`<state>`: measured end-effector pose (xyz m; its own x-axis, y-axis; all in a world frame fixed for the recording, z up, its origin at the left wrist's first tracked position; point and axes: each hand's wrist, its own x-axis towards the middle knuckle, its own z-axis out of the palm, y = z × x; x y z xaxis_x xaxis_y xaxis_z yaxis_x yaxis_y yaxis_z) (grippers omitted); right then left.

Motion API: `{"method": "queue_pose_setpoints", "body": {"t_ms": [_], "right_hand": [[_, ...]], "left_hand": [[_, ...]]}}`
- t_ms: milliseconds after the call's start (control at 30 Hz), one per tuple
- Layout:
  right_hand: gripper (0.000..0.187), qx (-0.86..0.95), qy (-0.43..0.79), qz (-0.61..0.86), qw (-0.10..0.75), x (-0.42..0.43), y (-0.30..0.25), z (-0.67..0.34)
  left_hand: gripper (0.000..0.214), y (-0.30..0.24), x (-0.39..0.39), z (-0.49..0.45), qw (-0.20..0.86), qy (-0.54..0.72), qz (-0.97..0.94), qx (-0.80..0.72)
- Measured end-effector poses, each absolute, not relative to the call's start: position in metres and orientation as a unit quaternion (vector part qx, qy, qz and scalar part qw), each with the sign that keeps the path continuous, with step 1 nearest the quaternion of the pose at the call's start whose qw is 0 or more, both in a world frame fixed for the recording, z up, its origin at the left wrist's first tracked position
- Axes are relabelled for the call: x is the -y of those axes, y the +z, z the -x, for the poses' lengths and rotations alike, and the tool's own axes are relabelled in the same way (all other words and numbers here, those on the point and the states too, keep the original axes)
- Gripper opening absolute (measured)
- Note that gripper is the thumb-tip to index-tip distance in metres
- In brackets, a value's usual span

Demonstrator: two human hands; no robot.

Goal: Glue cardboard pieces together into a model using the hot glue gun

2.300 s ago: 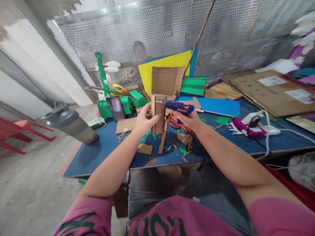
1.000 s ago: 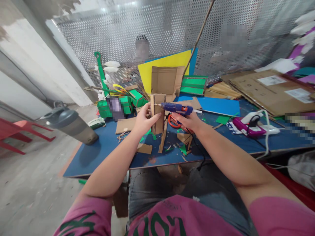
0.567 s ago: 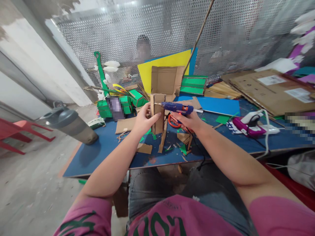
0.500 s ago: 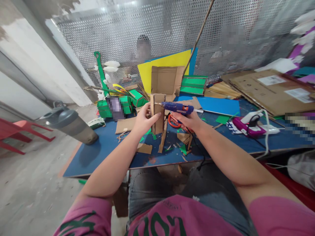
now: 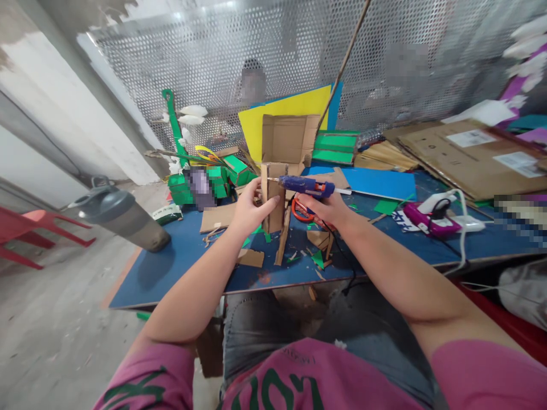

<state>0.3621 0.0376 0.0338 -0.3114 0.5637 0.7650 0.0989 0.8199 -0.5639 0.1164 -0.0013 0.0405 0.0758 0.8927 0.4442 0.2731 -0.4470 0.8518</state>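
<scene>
In my left hand (image 5: 252,209) is a narrow folded cardboard piece (image 5: 276,208), held upright above the blue table (image 5: 192,279), thumb across its front. My right hand (image 5: 323,208) grips a blue hot glue gun (image 5: 305,185) with a white glue stick poking from its back. The gun's nozzle points left and reaches the upper part of the cardboard piece; whether it touches cannot be made out. Below the gun lie orange-handled scissors (image 5: 301,212). Behind my hands an open cardboard box (image 5: 288,139) stands before a yellow sheet (image 5: 251,134).
A shaker bottle (image 5: 123,216) stands at the table's left. Cardboard and green scraps (image 5: 318,260) litter the front. On the right are a purple power strip (image 5: 431,219) with cables and stacked flat cardboard (image 5: 478,156). A perforated metal panel (image 5: 192,57) rises behind, a stick (image 5: 344,65) leaning there.
The glue gun's nozzle has shifted very slightly left along the cardboard piece. My left hand's hold looks the same.
</scene>
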Motion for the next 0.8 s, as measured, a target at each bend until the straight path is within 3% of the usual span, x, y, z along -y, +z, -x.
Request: {"method": "queue_pose_setpoints", "body": {"t_ms": [533, 800], "right_hand": [[0.041, 0.736, 0.236, 0.244, 0.585, -0.0354, 0.0327, -0.3567], [0.039, 0.745, 0.228, 0.235, 0.581, -0.0328, 0.0372, -0.3555]], "left_hand": [[0.056, 0.0426, 0.0034, -0.1165, 0.249, 0.505, -0.694, -0.448], [0.058, 0.0418, 0.0027, -0.1159, 0.227, 0.500, -0.700, -0.456]]}}
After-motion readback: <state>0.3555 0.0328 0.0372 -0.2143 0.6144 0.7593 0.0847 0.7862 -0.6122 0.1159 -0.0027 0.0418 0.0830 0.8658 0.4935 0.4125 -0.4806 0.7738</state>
